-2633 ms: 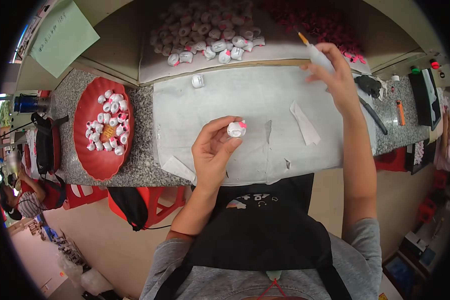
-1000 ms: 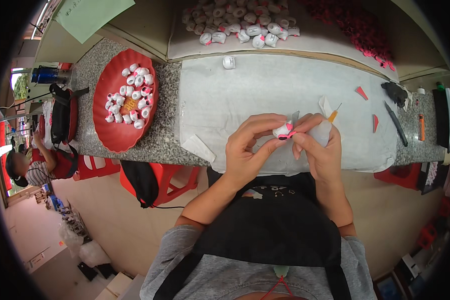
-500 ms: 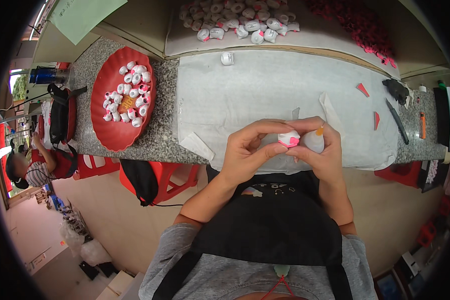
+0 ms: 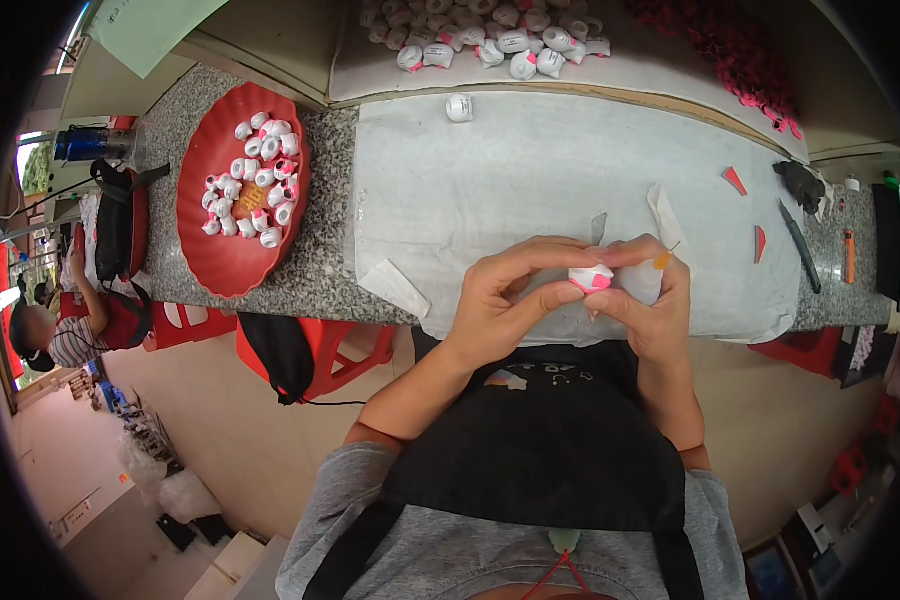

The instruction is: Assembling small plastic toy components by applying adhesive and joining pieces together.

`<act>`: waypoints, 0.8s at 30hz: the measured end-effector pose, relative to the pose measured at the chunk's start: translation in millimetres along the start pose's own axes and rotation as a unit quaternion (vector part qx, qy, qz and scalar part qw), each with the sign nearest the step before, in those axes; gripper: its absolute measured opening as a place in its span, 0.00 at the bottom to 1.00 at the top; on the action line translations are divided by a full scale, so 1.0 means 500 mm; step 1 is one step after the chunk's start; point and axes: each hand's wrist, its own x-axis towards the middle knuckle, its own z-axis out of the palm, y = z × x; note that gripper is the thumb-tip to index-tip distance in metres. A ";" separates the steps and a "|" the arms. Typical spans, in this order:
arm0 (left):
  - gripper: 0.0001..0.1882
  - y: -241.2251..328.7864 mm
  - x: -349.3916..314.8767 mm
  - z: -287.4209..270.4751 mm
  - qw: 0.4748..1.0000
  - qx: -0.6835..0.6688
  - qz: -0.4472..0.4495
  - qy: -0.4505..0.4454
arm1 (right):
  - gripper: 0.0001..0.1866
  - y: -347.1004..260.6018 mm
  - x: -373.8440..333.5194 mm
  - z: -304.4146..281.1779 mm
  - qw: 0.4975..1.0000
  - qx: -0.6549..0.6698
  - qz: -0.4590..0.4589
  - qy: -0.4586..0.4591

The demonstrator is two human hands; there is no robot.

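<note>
Between the fingertips of both hands sits a small white figure piece (image 4: 591, 277) with a pink patch on its near side. My left hand (image 4: 495, 305) closes on it, thumb below and fingers above. My right hand (image 4: 662, 310) touches the piece with thumb and fingertips. Tucked in that same right hand is a small translucent squeeze bottle (image 4: 640, 283) with an orange needle tip (image 4: 662, 260) pointing up and right. Parts of the bottle are hidden by the fingers. Both hands are over the near edge of a white sheet (image 4: 530, 180) on the counter.
On the left stands a red scalloped dish (image 4: 210, 262) with several white-and-pink pieces. More pieces (image 4: 515, 42) and dark pink parts (image 4: 740, 70) lie on a shelf behind. One white piece (image 4: 459, 108), red scraps (image 4: 735, 180) and a dark pen-like tool (image 4: 800, 245) lie around.
Both hands have shifted slightly right with the piece and the bottle. The piece has turned a little, and the needle tip now leans further right.
</note>
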 end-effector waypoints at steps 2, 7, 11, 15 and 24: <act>0.12 -0.001 -0.003 -0.001 1.000 -0.016 -0.015 -0.001 | 0.13 -0.004 0.001 0.004 1.000 -0.007 0.009 0.001; 0.12 -0.002 -0.006 0.004 1.000 0.012 0.015 0.021 | 0.12 -0.003 0.001 0.005 1.000 -0.001 0.025 -0.004; 0.12 -0.005 -0.008 0.008 0.999 0.024 0.029 0.025 | 0.11 0.011 -0.003 0.004 1.000 -0.010 0.002 0.004; 0.12 -0.002 -0.011 0.011 0.999 -0.014 -0.004 0.043 | 0.11 0.009 0.000 0.012 0.999 0.024 0.022 0.013; 0.10 -0.001 -0.005 -0.007 0.997 -0.076 -0.016 0.017 | 0.11 0.022 -0.003 0.015 0.999 0.019 -0.020 -0.016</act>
